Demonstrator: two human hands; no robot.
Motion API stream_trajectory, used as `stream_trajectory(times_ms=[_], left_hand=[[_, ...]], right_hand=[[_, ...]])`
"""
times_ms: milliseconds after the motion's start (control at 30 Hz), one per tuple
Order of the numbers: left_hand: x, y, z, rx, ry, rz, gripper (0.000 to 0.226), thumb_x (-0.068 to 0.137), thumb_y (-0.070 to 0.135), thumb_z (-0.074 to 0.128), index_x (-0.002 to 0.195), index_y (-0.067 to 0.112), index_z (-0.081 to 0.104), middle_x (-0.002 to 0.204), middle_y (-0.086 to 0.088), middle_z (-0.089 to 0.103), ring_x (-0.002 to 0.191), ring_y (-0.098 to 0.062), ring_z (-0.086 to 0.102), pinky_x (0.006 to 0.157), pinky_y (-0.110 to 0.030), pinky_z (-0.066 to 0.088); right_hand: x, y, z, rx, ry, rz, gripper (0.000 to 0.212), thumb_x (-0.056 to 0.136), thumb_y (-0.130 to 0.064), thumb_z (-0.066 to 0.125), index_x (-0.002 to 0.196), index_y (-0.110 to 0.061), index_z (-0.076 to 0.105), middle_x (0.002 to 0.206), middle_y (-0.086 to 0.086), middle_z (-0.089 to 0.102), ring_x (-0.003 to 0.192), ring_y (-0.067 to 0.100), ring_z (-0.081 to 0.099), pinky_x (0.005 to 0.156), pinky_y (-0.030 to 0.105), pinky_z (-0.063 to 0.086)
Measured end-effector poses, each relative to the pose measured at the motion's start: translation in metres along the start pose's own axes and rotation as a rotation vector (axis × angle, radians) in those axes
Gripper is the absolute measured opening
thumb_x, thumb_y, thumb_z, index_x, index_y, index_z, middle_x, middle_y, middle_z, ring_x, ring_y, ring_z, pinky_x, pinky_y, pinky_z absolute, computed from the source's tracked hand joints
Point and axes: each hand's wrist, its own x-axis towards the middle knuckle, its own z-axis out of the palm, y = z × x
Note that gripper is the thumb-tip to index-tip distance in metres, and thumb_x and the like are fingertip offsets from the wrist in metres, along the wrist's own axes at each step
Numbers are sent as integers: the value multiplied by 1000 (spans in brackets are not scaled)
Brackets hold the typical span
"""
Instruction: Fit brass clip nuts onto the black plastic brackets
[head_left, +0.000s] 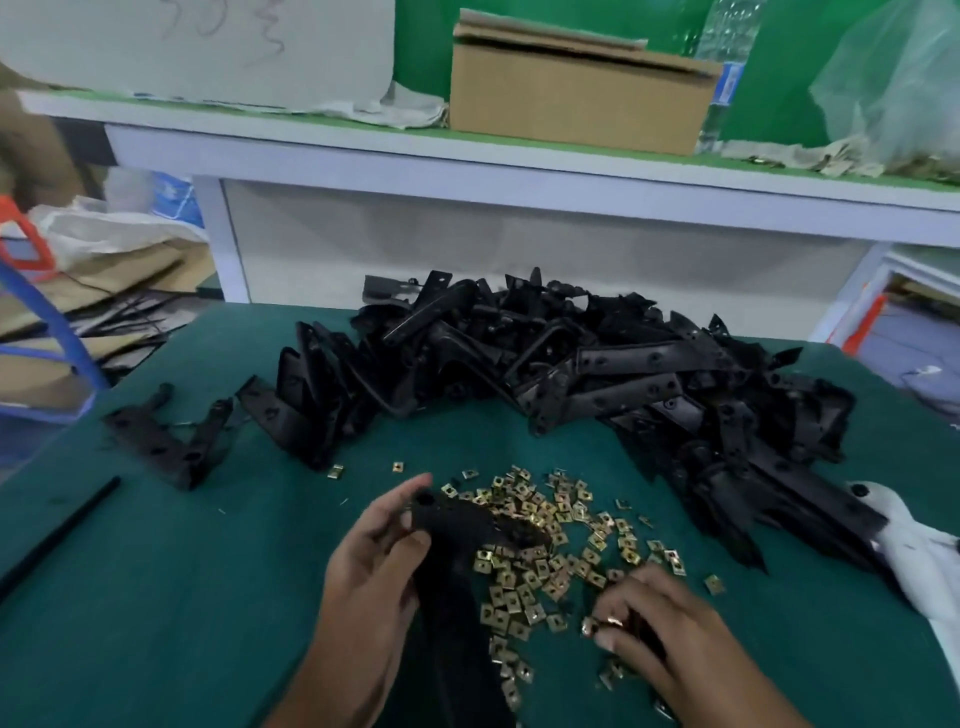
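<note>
My left hand (374, 566) grips a black plastic bracket (457, 525) just above the green table, its holed end pointing up and away from me. My right hand (654, 623) is curled low over the table at the near right and pinches a brass clip nut (592, 626) between thumb and fingertips. Several loose brass clip nuts (545, 525) lie scattered between and beyond both hands. A large heap of black brackets (597, 374) is piled behind the nuts.
A few separate brackets (166, 441) lie at the left of the green table (182, 597), with a black rod (57, 535) near the left edge. A white cloth (914, 551) sits at the right. A cardboard box (571, 98) stands on the white shelf behind.
</note>
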Motion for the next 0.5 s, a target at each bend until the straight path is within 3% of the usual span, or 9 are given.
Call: stream_trajectory(times_ms=[67,167,333,400,500], left_hand=[[-4,-7,-1,45,-53,-33,45,91,-15,48,102,17,77,101,-13,74,84,-25,70,65,-28,58],[-7,-14,-2,142,-101,-10,24,84,-2,57,96,14,70,86,-20,66,72,-33,59,58,-33,51],[-8,-12,-2,118,-137,29,10,80,8,58,89,13,60,80,-17,53,70,-29,51,60,-36,48],[-10,-10,-1,124,-153,50,13,79,17,63,88,13,56,80,-14,50,70,-27,47,60,-36,46],[-13,-8,2,171,-159,57,20,74,24,61,88,12,53,80,-10,50,71,-27,42,64,-41,37]], right_hand=[[-1,-2,-1,-7,-35,-7,12,95,-45,60,90,-38,50,105,-23,44,96,3,51,80,19,41],[-2,-3,-4,17,-33,3,12,95,-42,62,92,-39,51,101,-21,49,96,4,52,79,18,40],[-4,-2,-6,20,-51,2,36,89,-59,54,125,-51,54,111,-29,47,108,-7,50,85,9,38],[-6,-5,-7,23,-64,-7,35,88,-64,51,118,-49,58,111,-31,45,109,-6,50,85,10,40],[-8,-9,-7,50,-26,-21,13,93,-49,59,101,-40,63,100,-27,49,99,0,53,76,13,40]])
